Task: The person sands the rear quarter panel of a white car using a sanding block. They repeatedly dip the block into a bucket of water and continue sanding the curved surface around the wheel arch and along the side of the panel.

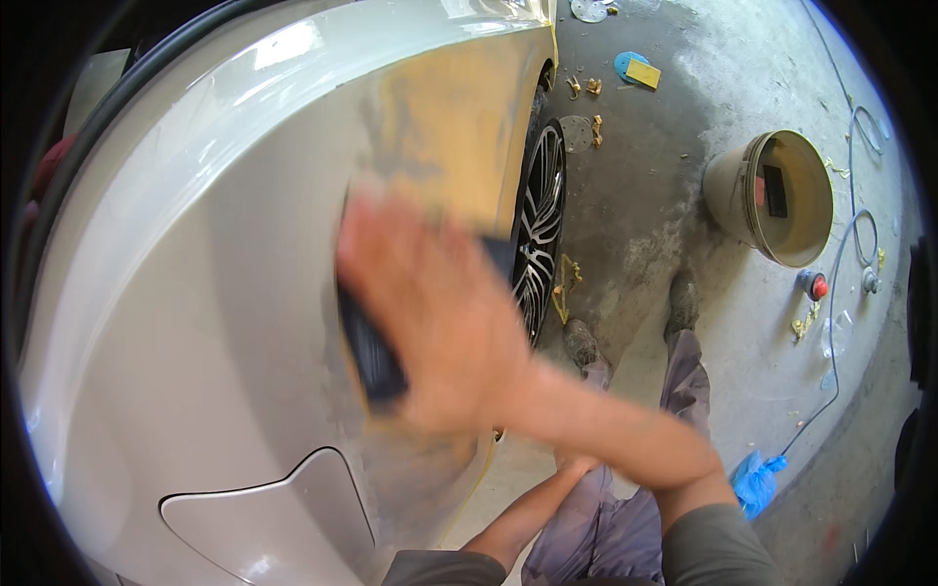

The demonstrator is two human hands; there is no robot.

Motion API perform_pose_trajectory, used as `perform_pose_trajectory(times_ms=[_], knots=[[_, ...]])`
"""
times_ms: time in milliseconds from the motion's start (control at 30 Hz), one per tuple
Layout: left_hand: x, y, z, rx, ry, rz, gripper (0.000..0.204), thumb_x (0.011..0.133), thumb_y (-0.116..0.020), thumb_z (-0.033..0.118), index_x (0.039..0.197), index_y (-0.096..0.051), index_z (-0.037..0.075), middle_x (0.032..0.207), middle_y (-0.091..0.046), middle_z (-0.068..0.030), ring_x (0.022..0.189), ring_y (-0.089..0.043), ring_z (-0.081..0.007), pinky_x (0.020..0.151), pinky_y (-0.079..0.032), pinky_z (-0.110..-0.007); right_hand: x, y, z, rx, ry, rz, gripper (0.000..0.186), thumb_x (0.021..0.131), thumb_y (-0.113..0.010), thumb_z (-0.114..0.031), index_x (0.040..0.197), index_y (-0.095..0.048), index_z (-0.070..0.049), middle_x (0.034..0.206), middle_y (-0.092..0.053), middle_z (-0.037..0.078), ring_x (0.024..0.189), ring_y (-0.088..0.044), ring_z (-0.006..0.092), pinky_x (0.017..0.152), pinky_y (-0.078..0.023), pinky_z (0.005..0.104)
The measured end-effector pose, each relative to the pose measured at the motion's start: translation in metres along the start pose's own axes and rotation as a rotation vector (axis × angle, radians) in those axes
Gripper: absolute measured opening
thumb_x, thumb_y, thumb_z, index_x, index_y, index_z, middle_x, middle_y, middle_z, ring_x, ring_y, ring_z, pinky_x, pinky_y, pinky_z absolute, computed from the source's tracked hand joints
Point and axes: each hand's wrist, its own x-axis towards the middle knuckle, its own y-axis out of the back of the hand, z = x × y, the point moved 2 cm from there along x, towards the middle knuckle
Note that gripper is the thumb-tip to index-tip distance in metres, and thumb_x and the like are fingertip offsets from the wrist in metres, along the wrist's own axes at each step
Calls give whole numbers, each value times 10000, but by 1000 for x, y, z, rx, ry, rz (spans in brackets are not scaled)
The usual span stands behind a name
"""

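Panel (244,283): we have open surface left of our right hand (440,322).
Wheel (542,215): it stands beyond the panel's right edge.
Floor (645,176): we could pass between wheel and bucket (728,200).
Hose (852,166): it lies beyond the bucket.

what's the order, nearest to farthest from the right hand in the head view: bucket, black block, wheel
From the right hand:
1. black block: directly beneath the hand, against the car panel
2. wheel: just right of the hand, past the panel's edge
3. bucket: farther right, out on the floor
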Motion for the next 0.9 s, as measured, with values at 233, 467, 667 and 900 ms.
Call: perform_pose_trajectory(times_ms=[233,467,667,900], knots=[[4,4,2,8,-4,-13,880,846,-761,581,1567,-504,146,1618,-496,-115,1407,-569,-354,1156,-479,-475,-1,6,-5,47,-37,-17,1022,838,-737,-398,1661,-290,11,1720,-307,232,1597,-298,407,1276,-254,563],[2,7,2,14,8,-29,874,850,-761,574,1566,-504,144,1620,-495,-112,1409,-567,-356,1158,-478,-475,-16,-1,-5,76,-19,-73,1060,779,-814,-283,1648,-291,22,1677,-354,267,1553,-352,444,1261,-279,576],[13,-8,-11,1,-4,-24,878,831,-768,589,1547,-527,141,1572,-537,-126,1370,-594,-362,1128,-496,-483,9,2,23,80,-67,103,941,920,-669,-384,1666,-259,16,1713,-283,284,1582,-294,468,1272,-232,598],[9,-2,-1,42,39,-80,850,870,-759,515,1585,-478,150,1637,-482,-105,1416,-560,-352,1162,-470,-477,23,6,38,61,-71,110,988,913,-685,-354,1682,-196,27,1730,-225,300,1590,-236,513,1276,-193,617]])
